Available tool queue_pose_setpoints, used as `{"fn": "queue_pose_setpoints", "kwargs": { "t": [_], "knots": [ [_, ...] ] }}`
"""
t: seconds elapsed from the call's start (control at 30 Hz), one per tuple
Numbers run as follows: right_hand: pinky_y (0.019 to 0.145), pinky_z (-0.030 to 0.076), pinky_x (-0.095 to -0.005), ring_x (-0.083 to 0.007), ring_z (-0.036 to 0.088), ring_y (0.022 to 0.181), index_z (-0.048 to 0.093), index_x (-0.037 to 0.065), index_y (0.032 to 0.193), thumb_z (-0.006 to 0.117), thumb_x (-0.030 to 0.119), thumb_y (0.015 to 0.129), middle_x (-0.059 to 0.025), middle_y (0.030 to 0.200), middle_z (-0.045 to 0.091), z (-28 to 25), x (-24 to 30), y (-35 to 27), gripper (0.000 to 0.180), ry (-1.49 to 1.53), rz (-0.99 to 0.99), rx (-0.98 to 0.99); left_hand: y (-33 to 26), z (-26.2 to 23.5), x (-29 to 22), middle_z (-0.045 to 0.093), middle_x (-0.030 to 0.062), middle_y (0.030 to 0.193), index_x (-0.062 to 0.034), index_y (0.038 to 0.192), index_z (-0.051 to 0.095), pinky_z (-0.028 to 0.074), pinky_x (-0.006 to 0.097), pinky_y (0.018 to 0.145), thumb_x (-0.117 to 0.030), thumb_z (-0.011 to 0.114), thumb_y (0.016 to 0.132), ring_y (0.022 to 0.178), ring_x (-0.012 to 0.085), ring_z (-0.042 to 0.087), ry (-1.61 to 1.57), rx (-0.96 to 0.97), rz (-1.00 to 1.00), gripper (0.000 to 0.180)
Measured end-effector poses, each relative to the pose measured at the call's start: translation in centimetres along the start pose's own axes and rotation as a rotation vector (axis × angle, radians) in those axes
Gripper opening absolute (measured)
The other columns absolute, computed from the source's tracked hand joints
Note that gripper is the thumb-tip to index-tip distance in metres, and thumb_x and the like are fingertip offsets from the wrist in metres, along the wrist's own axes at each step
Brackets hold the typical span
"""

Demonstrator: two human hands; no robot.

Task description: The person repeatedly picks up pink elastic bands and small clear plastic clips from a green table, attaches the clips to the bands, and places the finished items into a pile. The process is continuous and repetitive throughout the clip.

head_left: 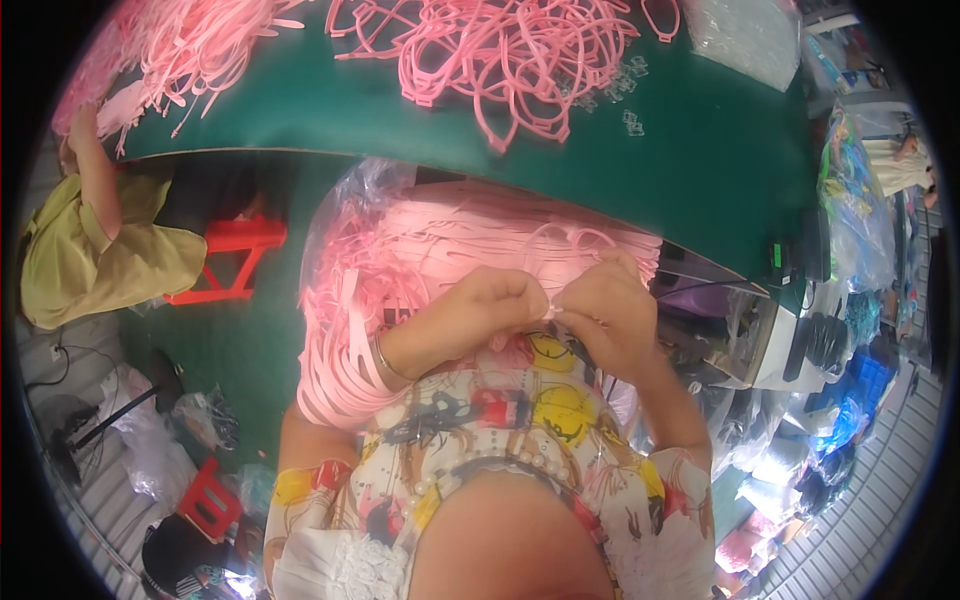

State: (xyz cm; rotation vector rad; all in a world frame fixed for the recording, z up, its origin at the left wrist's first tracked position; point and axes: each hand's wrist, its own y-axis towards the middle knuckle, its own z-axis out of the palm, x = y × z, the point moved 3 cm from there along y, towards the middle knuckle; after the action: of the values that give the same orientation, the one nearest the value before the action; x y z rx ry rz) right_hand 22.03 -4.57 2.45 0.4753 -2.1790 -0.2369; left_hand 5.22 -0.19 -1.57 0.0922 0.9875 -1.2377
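My left hand (503, 298) and my right hand (612, 312) meet in front of my chest, both with fingers closed in a pinch. Between them is a thin pink strap (575, 232), whose loop rises behind the fingers. The small piece right at the fingertips is mostly hidden. Over my left forearm hangs a thick bunch of pink straps (335, 385). Below the table edge, a large pile of flat pink straps (450, 220) lies in a clear plastic bag (368, 185), just beyond my hands.
On the green table (700, 160) lie a heap of looped pink straps (510, 60), small clear plastic buckles (632, 122) and another strap pile (205, 45). A person in an olive garment (110, 255) sits at left by a red stool (235, 260). Plastic bags (855, 210) crowd the right.
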Motion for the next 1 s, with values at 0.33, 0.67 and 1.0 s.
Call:
{"fn": "queue_pose_setpoints", "kwargs": {
  "t": [0.33, 0.67, 1.0],
  "knots": [
    [0.082, 0.041, -0.0351, -0.0221, 0.058, 0.078, 0.067, 0.006, 0.086, 0.071, 0.010, 0.074, -0.0054, 0.082, 0.065, -0.8, -0.8, 1.6, 0.014, 0.336, 0.233, 0.211, -1.6, 0.7, -3.0, 0.057, -0.0012, 0.072, -0.0003, 0.093, 0.064, 0.043, 0.024, 0.053, -0.014, 0.060, 0.088, 0.062, 0.0077, 0.054, 0.114, 0.044, -0.004, 0.015],
    [0.080, 0.046, -0.0285, -0.0102, 0.059, 0.089, 0.067, 0.001, 0.091, 0.072, 0.008, 0.077, -0.0033, 0.087, 0.067, 1.5, -2.5, 4.2, 0.016, 0.938, 0.542, 0.520, -2.7, -0.2, -1.9, 0.059, 0.0115, 0.069, -0.0009, 0.094, 0.063, 0.045, 0.034, 0.056, -0.006, 0.063, 0.078, 0.060, 0.0277, 0.058, 1.240, -0.404, 0.970, 0.017],
    [0.086, 0.044, -0.0410, -0.0325, 0.055, 0.101, 0.057, -0.001, 0.104, 0.067, 0.012, 0.080, -0.0190, 0.102, 0.057, 5.9, 2.1, 6.0, 0.030, 0.105, -0.106, 0.045, -5.8, -7.0, -0.5, 0.062, 0.0124, 0.094, 0.0018, 0.115, 0.051, 0.049, 0.035, 0.078, -0.012, 0.052, 0.093, 0.086, 0.0197, 0.059, -0.463, -0.188, 0.581, 0.026]
  ]
}}
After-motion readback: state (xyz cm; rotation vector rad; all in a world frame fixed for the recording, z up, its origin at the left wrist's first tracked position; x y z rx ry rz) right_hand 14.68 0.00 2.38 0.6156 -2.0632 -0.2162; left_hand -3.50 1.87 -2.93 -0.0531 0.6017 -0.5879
